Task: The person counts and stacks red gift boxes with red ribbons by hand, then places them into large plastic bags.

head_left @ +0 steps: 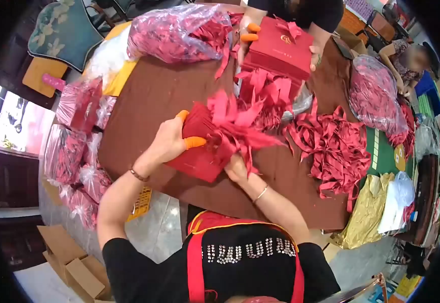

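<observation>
A stack of red paper gift bags (196,164) with loose red ribbons (235,113) is held tilted over the near part of the brown table. My left hand (168,140), with orange finger cots on two digits, grips the stack's left side. At its lower right edge is my right hand (236,167), bare of cots, its fingers partly hidden behind bags and ribbons. Across the table, another person's hands (314,58) hold a second stack of red gift bags (280,45), gold print facing up. More red ribbons (268,103) bunch between the two stacks.
A heap of red ribbons (331,146) lies on the brown tablecloth (144,113) at right. Large clear bags of red goods (179,33) sit at the back left and right (376,93). Wrapped packs (64,154) pile up left, beside cardboard boxes (71,260). Another person sits far right.
</observation>
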A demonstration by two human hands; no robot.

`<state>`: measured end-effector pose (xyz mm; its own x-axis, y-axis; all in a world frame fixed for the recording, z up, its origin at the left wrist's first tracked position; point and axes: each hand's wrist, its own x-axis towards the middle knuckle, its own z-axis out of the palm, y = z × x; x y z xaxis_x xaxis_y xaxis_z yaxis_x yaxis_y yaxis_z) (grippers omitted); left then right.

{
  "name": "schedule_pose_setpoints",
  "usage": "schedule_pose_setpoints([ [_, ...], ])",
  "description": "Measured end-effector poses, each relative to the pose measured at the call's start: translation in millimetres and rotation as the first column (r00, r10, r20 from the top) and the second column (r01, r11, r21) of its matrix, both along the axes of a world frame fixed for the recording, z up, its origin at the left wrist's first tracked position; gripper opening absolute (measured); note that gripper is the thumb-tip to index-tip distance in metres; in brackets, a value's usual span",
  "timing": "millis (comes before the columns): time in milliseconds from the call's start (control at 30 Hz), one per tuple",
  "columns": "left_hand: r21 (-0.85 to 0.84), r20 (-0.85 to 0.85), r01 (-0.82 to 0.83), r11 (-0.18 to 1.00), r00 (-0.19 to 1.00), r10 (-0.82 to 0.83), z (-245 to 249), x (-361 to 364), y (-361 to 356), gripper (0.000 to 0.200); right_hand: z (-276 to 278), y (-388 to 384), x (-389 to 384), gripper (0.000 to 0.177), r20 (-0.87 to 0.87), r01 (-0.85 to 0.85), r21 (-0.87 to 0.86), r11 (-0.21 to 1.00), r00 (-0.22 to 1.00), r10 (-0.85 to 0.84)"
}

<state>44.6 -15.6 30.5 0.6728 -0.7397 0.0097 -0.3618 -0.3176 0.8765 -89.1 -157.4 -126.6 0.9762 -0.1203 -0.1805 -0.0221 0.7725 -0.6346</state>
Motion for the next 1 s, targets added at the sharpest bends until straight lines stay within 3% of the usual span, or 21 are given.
schedule_pose_setpoints([
  [67,0.069,0.132,0.035,0.997,0.99,-0.044,19,22,-3,0.052,32,20,27,0.056,-0.018,0.086,0.007,0.996,0.996,-0.086],
  [133,0.384,0.339,0.16,0.91,0.892,-0.3,48,28,-2,0.051,39,38,24,0.049,0.259,0.083,0.118,0.99,0.959,-0.111],
  [167,0.391,0.341,0.151,0.908,0.893,-0.295,54,31,-2,0.051,32,47,18,0.049,0.263,0.074,0.125,0.989,0.959,-0.105],
  [233,0.484,0.454,0.189,0.854,0.78,-0.43,66,36,-8,0.048,12,61,7,0.044,0.078,-0.016,0.428,0.904,0.997,-0.019],
  [300,0.538,0.467,0.162,0.827,0.76,-0.452,75,35,-14,0.041,66,83,-11,0.037,-0.293,-0.071,-0.024,0.997,0.954,0.061],
  [333,0.51,0.547,0.189,0.839,0.682,-0.486,73,34,-17,0.038,75,84,-19,0.032,-0.145,-0.264,-0.243,0.933,0.961,0.234],
  [367,0.484,0.62,0.222,0.846,0.595,-0.511,70,33,-19,0.035,85,80,-27,0.027,-0.044,-0.393,-0.471,0.79,0.904,0.424],
  [400,0.479,0.659,0.227,0.848,0.545,-0.518,67,28,-23,0.032,134,67,-31,0.019,-0.04,-0.381,-0.591,0.711,0.894,0.446],
  [433,0.473,0.661,0.239,0.848,0.541,-0.521,63,22,-29,0.032,158,56,-28,0.018,0.304,0.035,-0.784,0.619,0.892,0.335],
  [467,0.498,0.646,0.27,0.824,0.519,-0.56,57,16,-35,0.031,184,39,-19,0.021,0.559,0.391,-0.783,0.485,0.783,0.272],
  [500,0.523,0.632,0.297,0.799,0.494,-0.598,51,11,-39,0.03,195,22,-9,0.033,0.702,0.655,-0.712,0.252,0.669,0.245],
  [533,0.435,0.708,0.351,0.829,0.435,-0.556,37,11,-38,0.031,207,2,-1,0.048,0.656,0.696,-0.717,-0.036,0.691,0.302],
  [567,0.248,0.708,0.565,0.787,0.449,-0.545,7,13,-43,0.026,206,-15,8,0.065,0.582,0.638,-0.743,-0.202,0.766,0.275],
  [600,0.358,0.698,0.489,0.795,0.426,-0.576,12,6,-46,0.027,197,-30,17,0.076,0.486,0.526,-0.836,-0.157,0.842,0.235],
  [633,0.462,0.683,0.4,0.791,0.409,-0.606,19,0,-48,0.028,191,-40,16,0.088,0.29,0.334,-0.918,-0.216,0.933,0.211],
  [667,0.509,0.59,0.369,0.778,0.508,-0.627,27,-2,-52,0.03,182,-47,13,0.093,0.217,0.26,-0.949,-0.179,0.949,0.228],
  [700,0.506,0.588,0.368,0.78,0.514,-0.624,28,-1,-54,0.03,173,-51,11,0.097,0.143,0.183,-0.973,-0.142,0.957,0.252],
  [767,0.517,0.613,0.362,0.776,0.476,-0.631,26,1,-54,0.032,160,-55,5,0.103,0.178,0.181,-0.983,-0.014,0.974,0.143],
  [833,0.527,0.615,0.35,0.775,0.472,-0.631,23,2,-53,0.034,148,-53,7,0.106,0.164,0.166,-0.986,-0.008,0.983,0.081],
  [900,0.488,0.647,0.353,0.798,0.467,-0.602,20,4,-53,0.037,137,-45,7,0.106,0.112,0.101,-0.922,0.374,0.994,0.006],
  [1000,0.566,0.599,0.312,0.763,0.48,-0.64,22,4,-52,0.042,115,-42,11,0.086,0.09,0.098,-0.926,0.366,0.995,-0.039],
])
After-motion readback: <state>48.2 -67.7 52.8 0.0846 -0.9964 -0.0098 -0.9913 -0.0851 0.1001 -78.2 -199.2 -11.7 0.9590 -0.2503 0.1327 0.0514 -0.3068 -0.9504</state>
